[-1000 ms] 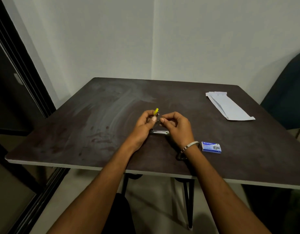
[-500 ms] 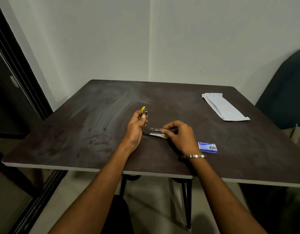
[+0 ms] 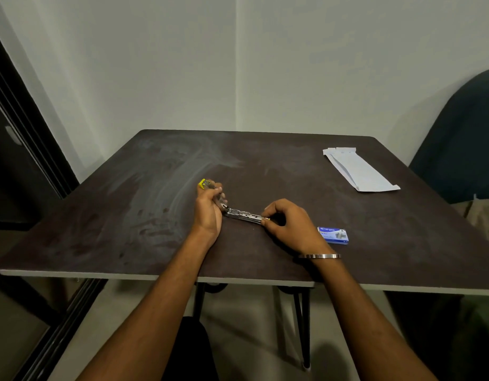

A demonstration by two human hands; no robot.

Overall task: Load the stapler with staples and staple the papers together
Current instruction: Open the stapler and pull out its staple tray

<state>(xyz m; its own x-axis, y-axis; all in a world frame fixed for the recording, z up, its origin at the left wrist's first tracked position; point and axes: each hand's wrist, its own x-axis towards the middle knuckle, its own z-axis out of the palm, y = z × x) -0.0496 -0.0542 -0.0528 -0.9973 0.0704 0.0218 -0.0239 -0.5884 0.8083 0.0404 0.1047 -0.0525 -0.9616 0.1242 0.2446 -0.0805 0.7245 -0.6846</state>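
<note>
Stapler (image 3: 239, 211) hinged open, loading step. Left hand (image 3: 208, 209) grips yellow top; right hand (image 3: 288, 224) fingers pinch magazine tip. Next: take strip from staple box (image 3: 333, 235).

Opened stapler being held at both ends on a dark table.

Lying hinged open on the dark brown tabletop (image 3: 265, 166): a small metal stapler with a yellow end (image 3: 239, 213), its yellow-tipped top being gripped by the left hand (image 3: 207, 210), its silver tray end being pinched by the right hand (image 3: 288, 222). Resting near the right wrist, a small blue staple box (image 3: 333, 235); lying well apart toward the far right corner, folded white papers (image 3: 357, 169).
</note>
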